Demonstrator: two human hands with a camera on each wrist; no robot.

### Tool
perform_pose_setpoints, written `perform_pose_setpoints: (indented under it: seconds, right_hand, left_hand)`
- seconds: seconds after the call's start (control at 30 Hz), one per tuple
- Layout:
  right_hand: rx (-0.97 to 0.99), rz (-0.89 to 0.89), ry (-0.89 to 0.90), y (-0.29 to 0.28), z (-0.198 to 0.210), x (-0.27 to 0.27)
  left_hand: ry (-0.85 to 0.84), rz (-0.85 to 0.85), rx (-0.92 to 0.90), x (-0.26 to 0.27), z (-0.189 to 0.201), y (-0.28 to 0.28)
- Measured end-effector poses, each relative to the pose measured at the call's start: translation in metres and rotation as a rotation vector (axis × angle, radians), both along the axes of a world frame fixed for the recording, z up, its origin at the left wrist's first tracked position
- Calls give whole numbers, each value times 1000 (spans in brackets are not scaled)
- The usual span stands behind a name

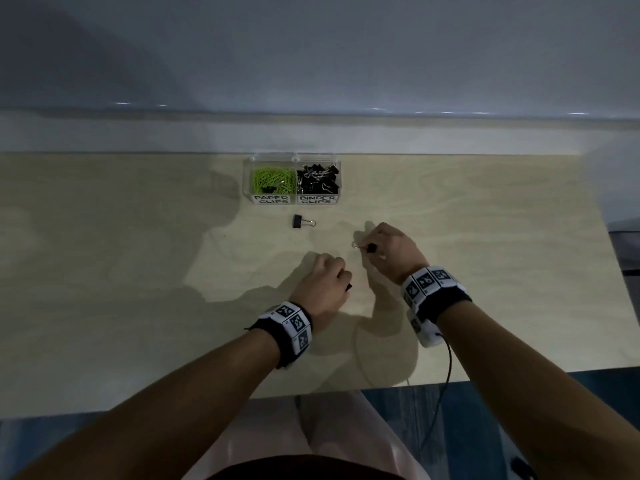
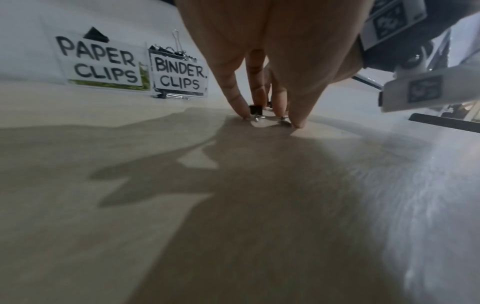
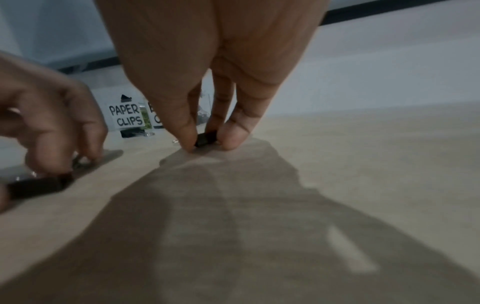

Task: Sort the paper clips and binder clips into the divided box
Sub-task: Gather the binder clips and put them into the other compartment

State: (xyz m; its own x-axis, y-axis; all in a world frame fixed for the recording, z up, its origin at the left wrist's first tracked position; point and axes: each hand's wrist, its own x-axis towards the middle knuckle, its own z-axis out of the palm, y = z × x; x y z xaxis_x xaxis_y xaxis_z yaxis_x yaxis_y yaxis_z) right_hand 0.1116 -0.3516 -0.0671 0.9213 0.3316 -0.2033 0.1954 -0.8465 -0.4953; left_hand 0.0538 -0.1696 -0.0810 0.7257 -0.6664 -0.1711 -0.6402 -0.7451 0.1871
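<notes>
A clear divided box (image 1: 247, 183) stands at the table's far side, labelled PAPER CLIPS (image 2: 100, 60) and BINDER CLIPS (image 2: 179, 75). Green paper clips (image 1: 272, 177) fill the left half, with one black binder clip (image 1: 270, 184) among them. Black binder clips (image 1: 318, 178) fill the right half. My left hand (image 1: 346, 283) is down on the table, its fingers curled on a small black binder clip (image 2: 255, 108). A little further off, my right hand (image 1: 369, 250) pinches another black binder clip (image 3: 206, 138) between thumb and fingers at the table surface. One loose binder clip (image 1: 303, 221) lies just in front of the box.
The light wooden table (image 1: 138, 271) ends at a wall behind the box and at its near edge by my lap. A thin black cable (image 1: 446, 368) hangs from my right wrist band over the near edge. Shadows of my arms fall across the middle.
</notes>
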Motion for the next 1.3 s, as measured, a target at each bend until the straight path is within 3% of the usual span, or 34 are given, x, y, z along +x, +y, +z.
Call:
perform_pose_setpoints:
  seconds: [0.1,0.27,0.5,0.7,0.87,1.0,1.17,1.3]
  right_hand:
    - [99,-13,-30,18,4,2]
    - [169,140,-102,81,19,27]
    - [8,327,-89,123,1,38]
    - [87,196,-146,102,-7,24]
    - [217,-51,-185,61,-9,5]
    - [357,-224,-233,54,11,19]
    - [464,-267,-316,71,39,60]
    - [400,-328,-323,88,40,83]
  left_hand:
    - [61,9,6,2,4,9]
    - [195,88,19,6,3,23]
    - [229,176,1,-1,7,56]
    - [283,236,-162,3,0,87]
    - [386,373,-410,25,28,91]
    - [280,456,-531,68,55,72]
    - [148,579,-678,124,79,56]
    - [122,633,-558,145,70,52]
